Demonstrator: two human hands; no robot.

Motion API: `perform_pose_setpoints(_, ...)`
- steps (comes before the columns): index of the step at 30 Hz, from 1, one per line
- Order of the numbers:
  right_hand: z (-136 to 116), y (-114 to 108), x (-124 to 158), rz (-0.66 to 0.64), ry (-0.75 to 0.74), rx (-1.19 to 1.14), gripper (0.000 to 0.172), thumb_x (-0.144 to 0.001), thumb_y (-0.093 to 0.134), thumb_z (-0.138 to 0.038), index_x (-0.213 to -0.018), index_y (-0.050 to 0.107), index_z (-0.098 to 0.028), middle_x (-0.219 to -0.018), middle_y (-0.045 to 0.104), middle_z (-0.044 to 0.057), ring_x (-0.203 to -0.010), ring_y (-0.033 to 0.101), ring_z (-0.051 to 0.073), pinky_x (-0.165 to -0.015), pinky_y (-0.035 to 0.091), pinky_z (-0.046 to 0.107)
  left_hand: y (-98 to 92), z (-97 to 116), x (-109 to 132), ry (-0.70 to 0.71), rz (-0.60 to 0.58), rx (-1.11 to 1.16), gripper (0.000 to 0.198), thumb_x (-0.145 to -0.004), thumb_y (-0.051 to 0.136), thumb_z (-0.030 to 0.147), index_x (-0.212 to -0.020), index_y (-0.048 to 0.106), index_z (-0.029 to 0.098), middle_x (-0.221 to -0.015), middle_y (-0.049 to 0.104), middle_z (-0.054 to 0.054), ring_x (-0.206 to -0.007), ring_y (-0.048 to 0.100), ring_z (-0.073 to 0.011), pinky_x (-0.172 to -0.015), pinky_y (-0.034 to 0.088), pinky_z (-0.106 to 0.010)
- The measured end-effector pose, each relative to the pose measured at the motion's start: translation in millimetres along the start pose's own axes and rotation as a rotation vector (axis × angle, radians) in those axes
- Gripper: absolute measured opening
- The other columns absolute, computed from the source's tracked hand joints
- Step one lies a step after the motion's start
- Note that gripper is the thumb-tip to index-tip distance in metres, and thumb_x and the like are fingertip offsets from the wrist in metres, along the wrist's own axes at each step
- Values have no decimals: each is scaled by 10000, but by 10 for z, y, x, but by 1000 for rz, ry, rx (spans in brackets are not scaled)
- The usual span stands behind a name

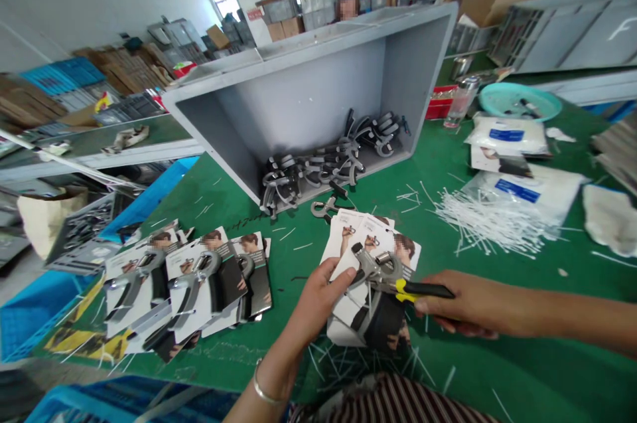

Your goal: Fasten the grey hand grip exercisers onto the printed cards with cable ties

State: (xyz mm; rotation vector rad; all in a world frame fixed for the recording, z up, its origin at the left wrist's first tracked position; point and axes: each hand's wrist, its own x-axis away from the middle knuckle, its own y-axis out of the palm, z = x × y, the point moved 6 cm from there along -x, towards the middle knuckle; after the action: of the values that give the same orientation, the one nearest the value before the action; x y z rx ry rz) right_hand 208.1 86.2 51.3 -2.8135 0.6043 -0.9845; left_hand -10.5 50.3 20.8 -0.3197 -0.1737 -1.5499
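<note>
My left hand [318,297] grips the left edge of a printed backing card [371,237] that carries a grey hand gripper [374,269], held above the green table [497,356]. More cards lie stacked under it. My right hand [465,307] is closed on a cutter with yellow and black handles [418,289], its tip touching the hand gripper on the card.
A grey bin [308,87] tipped on its side holds several loose hand grippers [323,167]. Finished carded grippers [184,283] lie fanned at left. White cable ties [478,217] and plastic bags [517,164] lie at right. A person sits behind the bin.
</note>
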Motion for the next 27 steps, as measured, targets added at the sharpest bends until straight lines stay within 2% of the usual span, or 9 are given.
perform_pose_setpoints(2, -63, -32, 11, 103, -180, 281, 359, -913, 532, -513, -960, 662, -182, -883, 662, 91, -786, 628, 219, -667, 512, 297, 37, 22, -28, -13, -36, 15, 436, -860, 614, 492, -1135, 673, 159, -1071, 723, -74, -903, 663, -219, -756, 521, -298)
perform_pose_setpoints(4, -78, -33, 18, 129, -273, 386, 328, -928, 527, -471, -990, 674, -185, -973, 675, 109, -916, 638, 261, -787, 516, 349, 71, 47, -53, -14, -69, 16, 432, -854, 622, 484, -1130, 684, 158, -1075, 724, -76, -914, 661, -223, -763, 522, -300)
perform_pose_setpoints(6, 9, 6, -3, 20, -220, 253, 377, -935, 512, -506, -1037, 658, -174, -953, 673, 99, -821, 661, 227, -702, 546, 323, 81, 80, -69, 6, -73, -4, 436, -857, 620, 476, -1145, 683, 155, -1098, 720, -81, -953, 656, -233, -796, 521, -313)
perform_pose_setpoints(8, 123, 106, -11, -186, -106, -29, 439, -920, 535, -545, -1110, 618, -158, -963, 669, 91, -757, 677, 191, -608, 567, 286, 79, 120, -72, 49, -69, -46, 434, -862, 619, 457, -1166, 677, 152, -1138, 710, -83, -1013, 640, -244, -854, 511, -331)
perform_pose_setpoints(10, 183, 218, 12, -378, -23, -293, 469, -894, 592, -536, -1146, 590, -140, -991, 672, 97, -802, 702, 197, -621, 595, 293, 92, 158, -59, 101, -95, -78, 426, -867, 620, 441, -1182, 674, 158, -1184, 695, -78, -1067, 622, -248, -911, 494, -344)
perform_pose_setpoints(12, 193, 277, 24, -463, -3, -437, 456, -871, 647, -490, -1138, 596, -123, -1030, 677, 116, -905, 711, 223, -691, 611, 316, 109, 185, -39, 142, -131, -84, 420, -873, 616, 439, -1188, 673, 167, -1213, 686, -74, -1090, 614, -250, -944, 483, -352)
perform_pose_setpoints(16, 193, 322, -21, -484, 22, -556, 480, -852, 670, -461, -1175, 587, -116, -1049, 688, 145, -928, 722, 245, -676, 623, 316, 110, 179, -17, 145, -154, -102, 422, -877, 607, 448, -1183, 671, 165, -1220, 683, -67, -1109, 608, -257, -967, 476, -364)
perform_pose_setpoints(22, 161, 323, -113, -513, 20, -546, 488, -860, 651, -465, -1183, 580, -107, -970, 698, 135, -785, 733, 216, -580, 612, 280, 88, 150, -19, 160, -162, -89, 395, -864, 628, 437, -1147, 680, 167, -1171, 696, -55, -1075, 615, -247, -962, 474, -347)
perform_pose_setpoints(27, 138, 323, -141, -526, 11, -498, 484, -883, 617, -466, -1203, 571, -105, -879, 696, 108, -610, 681, 151, -462, 539, 207, 82, 124, -28, 143, -168, -67, 408, -855, 640, 443, -1169, 669, 184, -1184, 693, -51, -1081, 619, -244, -953, 482, -340)
